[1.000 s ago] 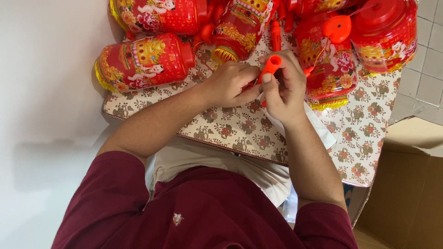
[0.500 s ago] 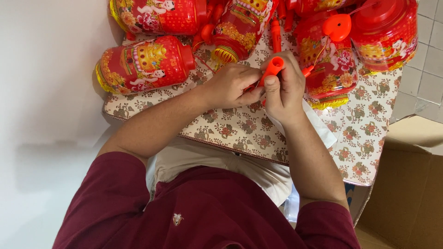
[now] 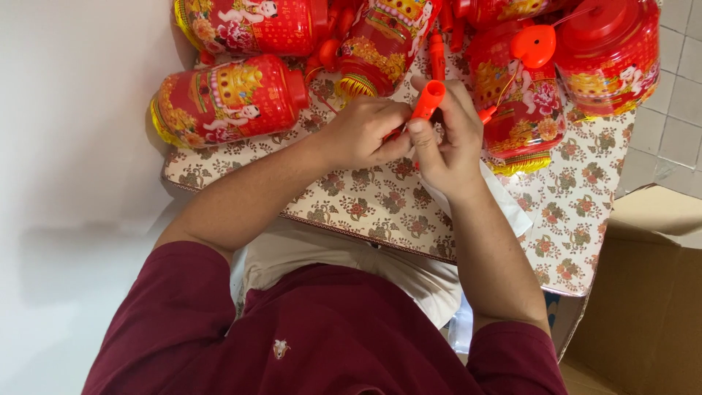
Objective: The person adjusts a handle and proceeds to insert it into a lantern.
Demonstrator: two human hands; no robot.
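Both hands, left hand [image 3: 362,132] and right hand [image 3: 446,143], are pinching a light, stiff orange plastic tube [image 3: 428,100], fingertips gripping near its open end, probably slippery.

The orange tube [image 3: 428,100] seems tipped slightly more upright between the hands.

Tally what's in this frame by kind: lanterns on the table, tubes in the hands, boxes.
Red lanterns on the floral table: 5 at least partly in view
Orange tube, held by left hand and right hand: 1
Cardboard box: 1
Total: 7
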